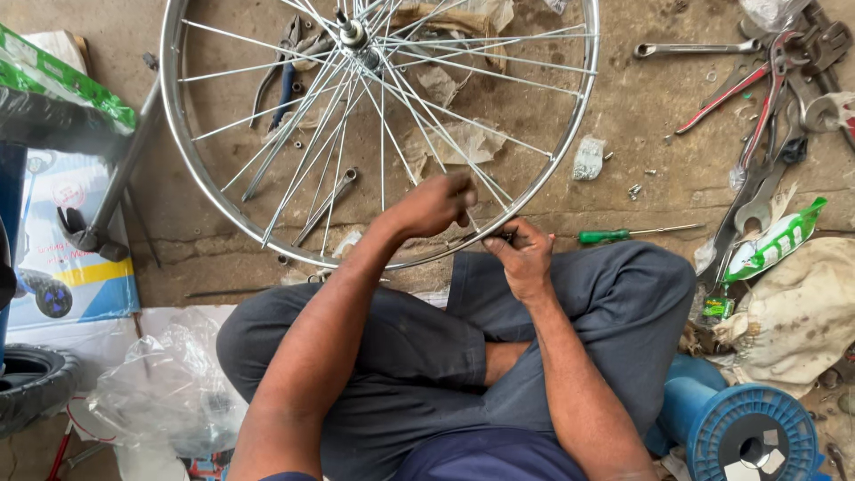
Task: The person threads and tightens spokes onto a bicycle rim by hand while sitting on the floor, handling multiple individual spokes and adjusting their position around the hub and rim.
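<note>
While it leans over the floor [641, 116] before the crossed legs:
Wheel [583, 107]: light, stiff steel rim; grip there.
Spokes [419, 116]: thin, springy, bendable.
Left hand [435, 205]: fingers pinched on 1 spoke.
Right hand [521, 258]: fingers closed on the rim's near edge.

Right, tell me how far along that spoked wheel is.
Done: the wheel already carries many spokes from hub to rim. In hand: the left hand pinches a spoke near the rim's lower edge while the right hand works at the rim beside it. Left: cannot tell how many spokes remain; a green screwdriver and spanners lie unused.
</note>
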